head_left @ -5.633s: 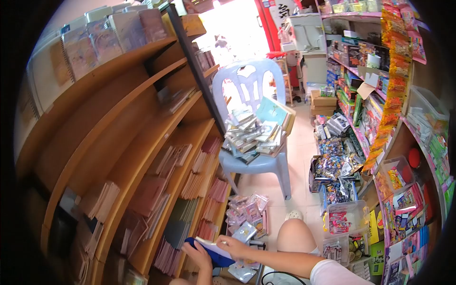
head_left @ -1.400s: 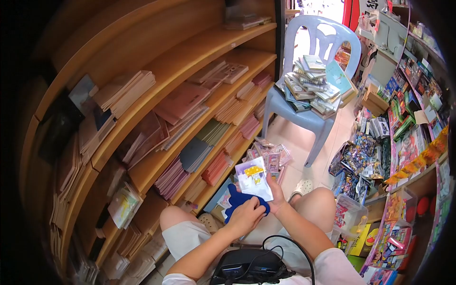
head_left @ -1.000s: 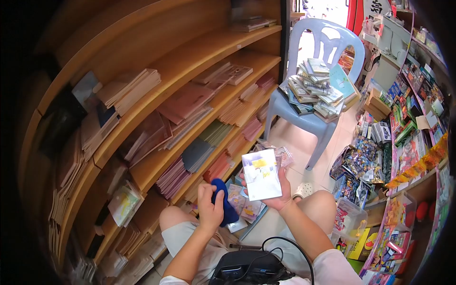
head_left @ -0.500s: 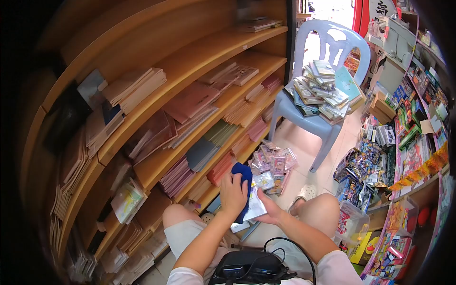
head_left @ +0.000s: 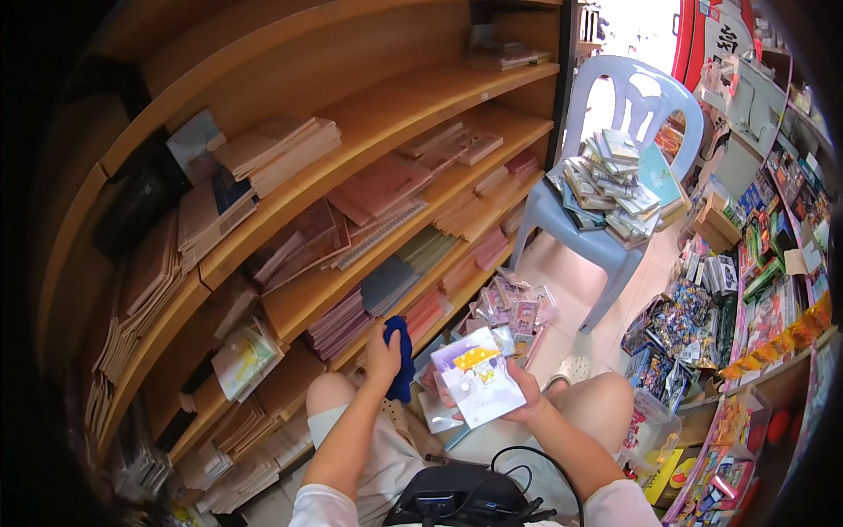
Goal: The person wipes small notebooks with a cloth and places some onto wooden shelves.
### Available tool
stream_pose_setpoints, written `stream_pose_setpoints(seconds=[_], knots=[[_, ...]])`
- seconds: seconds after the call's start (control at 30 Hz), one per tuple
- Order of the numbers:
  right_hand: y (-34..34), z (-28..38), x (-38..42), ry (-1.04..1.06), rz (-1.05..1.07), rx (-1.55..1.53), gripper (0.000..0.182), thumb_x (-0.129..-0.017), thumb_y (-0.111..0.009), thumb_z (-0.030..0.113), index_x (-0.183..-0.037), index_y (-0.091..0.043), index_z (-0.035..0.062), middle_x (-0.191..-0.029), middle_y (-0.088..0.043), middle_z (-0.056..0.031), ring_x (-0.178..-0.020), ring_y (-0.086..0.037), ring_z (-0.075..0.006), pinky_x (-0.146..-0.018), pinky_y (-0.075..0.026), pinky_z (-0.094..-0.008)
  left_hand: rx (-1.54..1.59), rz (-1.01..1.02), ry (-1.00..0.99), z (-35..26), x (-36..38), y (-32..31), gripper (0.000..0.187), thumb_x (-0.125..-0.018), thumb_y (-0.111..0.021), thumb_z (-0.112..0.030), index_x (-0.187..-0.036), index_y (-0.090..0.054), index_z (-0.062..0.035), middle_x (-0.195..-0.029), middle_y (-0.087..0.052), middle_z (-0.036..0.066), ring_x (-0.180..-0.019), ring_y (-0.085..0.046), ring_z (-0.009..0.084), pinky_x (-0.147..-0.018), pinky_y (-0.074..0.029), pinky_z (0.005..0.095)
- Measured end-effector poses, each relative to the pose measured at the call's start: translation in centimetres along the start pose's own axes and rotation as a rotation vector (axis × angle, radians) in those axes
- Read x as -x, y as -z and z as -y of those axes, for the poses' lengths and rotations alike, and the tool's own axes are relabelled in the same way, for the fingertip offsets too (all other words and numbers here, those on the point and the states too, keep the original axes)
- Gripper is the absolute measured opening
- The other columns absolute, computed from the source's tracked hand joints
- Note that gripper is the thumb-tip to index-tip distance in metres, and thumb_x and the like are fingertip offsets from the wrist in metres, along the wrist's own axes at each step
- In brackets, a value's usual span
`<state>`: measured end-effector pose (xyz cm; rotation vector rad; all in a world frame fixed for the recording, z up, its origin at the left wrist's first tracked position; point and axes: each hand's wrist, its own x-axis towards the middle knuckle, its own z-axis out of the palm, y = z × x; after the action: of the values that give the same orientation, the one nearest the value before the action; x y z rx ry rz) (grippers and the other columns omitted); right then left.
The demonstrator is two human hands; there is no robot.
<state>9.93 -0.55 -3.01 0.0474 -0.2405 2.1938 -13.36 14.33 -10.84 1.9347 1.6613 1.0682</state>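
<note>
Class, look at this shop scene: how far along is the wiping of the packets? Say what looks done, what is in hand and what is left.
Done: cannot tell; no wiped stack is distinguishable. In hand: the right hand holds one wrapped packet, while the left hand holds a blue cloth off to the side, not touching it. Left: a floor pile of packets and the stack on the chair.

Cloth (head_left: 401, 360): soft blue fabric, matt. Packet (head_left: 479, 384): glossy clear plastic over printed paper. Shelves (head_left: 351, 132): smooth brown wood. Chair (head_left: 606, 246): smooth pale-blue plastic.
</note>
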Motion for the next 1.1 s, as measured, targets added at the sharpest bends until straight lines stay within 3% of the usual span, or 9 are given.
stream_pose_setpoints(seconds=[0.13,0.23,0.37,0.47,0.57,0.67,0.77,0.97,1.1], knots=[[5.3,0.0,-0.4,0.050,-0.398,0.103,0.062,-0.090,-0.052,0.031,-0.137,-0.029,-0.0009,-0.135,-0.042,-0.0226,-0.121,-0.046,-0.0343,-0.104,-0.034,-0.0460,0.966,0.218,0.677,3.6,0.5,1.3,0.042,-0.090,-0.054,-0.033,-0.118,-0.053,-0.0020,-0.107,-0.061,0.011,-0.093,-0.059,0.0241,-0.084,-0.047,0.0339],[9.1,-0.3,-0.8,-0.039,-0.700,0.215,0.045,-0.092,-0.048,0.021,-0.129,-0.039,-0.0029,-0.125,-0.053,-0.0188,-0.111,-0.056,-0.0308,-0.097,-0.043,-0.0420,1.388,0.207,0.830,-1.8,0.2,5.1,0.042,-0.091,-0.052,-0.034,-0.121,-0.051,-0.0051,-0.114,-0.057,0.011,-0.100,-0.057,0.0237,-0.087,-0.048,0.0361],[15.4,-1.8,0.4,-0.044,-1.134,0.490,0.037,-0.091,-0.049,0.014,-0.122,-0.044,-0.0046,-0.115,-0.058,-0.0196,-0.103,-0.060,-0.0316,-0.088,-0.049,-0.0428,1.901,0.609,0.416,-0.5,-0.9,5.4,0.038,-0.093,-0.047,-0.037,-0.114,-0.052,-0.0059,-0.105,-0.058,0.011,-0.095,-0.057,0.0266,-0.086,-0.047,0.0385],[19.5,-2.1,0.6,-0.067,-1.314,0.655,0.030,-0.088,-0.049,0.005,-0.118,-0.048,-0.0022,-0.106,-0.061,-0.0185,-0.094,-0.063,-0.0296,-0.083,-0.051,-0.0433,1.861,0.559,0.371,0.7,-1.4,5.1,0.035,-0.093,-0.046,-0.037,-0.110,-0.052,-0.0077,-0.101,-0.057,0.010,-0.093,-0.057,0.0266,-0.084,-0.047,0.0410],[21.6,-0.7,0.3,0.382,-1.123,0.587,0.030,-0.088,-0.056,0.018,-0.109,-0.051,-0.0024,-0.091,-0.061,-0.0149,-0.077,-0.063,-0.0283,-0.068,-0.053,-0.0437,1.725,0.351,0.549,-1.0,-0.6,6.3,0.035,-0.094,-0.044,-0.038,-0.110,-0.052,-0.0083,-0.102,-0.056,0.010,-0.094,-0.056,0.0267,-0.084,-0.046,0.0426],[16.6,0.4,-0.9,0.292,-1.411,0.534,0.029,-0.086,-0.061,0.029,-0.098,-0.055,0.0030,-0.075,-0.054,-0.0085,-0.063,-0.055,-0.0235,-0.058,-0.051,-0.0403,1.834,0.469,0.522,0.2,-0.2,6.4,0.041,-0.094,-0.041,-0.041,-0.116,-0.051,-0.0078,-0.107,-0.057,0.012,-0.097,-0.056,0.0289,-0.087,-0.045,0.0441],[19.6,-0.1,-0.4,0.018,-1.341,0.762,0.036,-0.086,-0.061,0.034,-0.104,-0.052,0.0035,-0.079,-0.054,-0.0066,-0.062,-0.059,-0.0174,-0.057,-0.056,-0.0331,1.772,0.360,0.628,0.6,0.4,6.5,0.053,-0.092,-0.041,-0.044,-0.127,-0.047,-0.0048,-0.117,-0.057,0.014,-0.104,-0.056,0.0331,-0.094,-0.043,0.0467],[10.6,-0.6,-6.1,0.185,-1.063,1.240,0.018,-0.089,-0.056,0.017,-0.098,-0.054,0.0020,-0.082,-0.060,-0.0068,-0.064,-0.059,-0.0134,-0.055,-0.050,-0.0252,1.834,0.324,0.815,2.3,0.2,5.2,0.045,-0.093,-0.044,-0.039,-0.120,-0.053,-0.0041,-0.111,-0.061,0.013,-0.096,-0.061,0.0286,-0.088,-0.048,0.0393],[0.2,-2.3,-13.5,0.338,-0.460,1.773,0.020,-0.085,-0.060,0.012,-0.100,-0.055,0.0006,-0.086,-0.062,-0.0070,-0.072,-0.059,-0.0145,-0.066,-0.050,-0.0268,1.825,0.299,0.863,2.4,0.1,4.3,0.045,-0.093,-0.045,-0.041,-0.119,-0.054,-0.0062,-0.109,-0.062,0.012,-0.095,-0.061,0.0270,-0.088,-0.048,0.0393]])
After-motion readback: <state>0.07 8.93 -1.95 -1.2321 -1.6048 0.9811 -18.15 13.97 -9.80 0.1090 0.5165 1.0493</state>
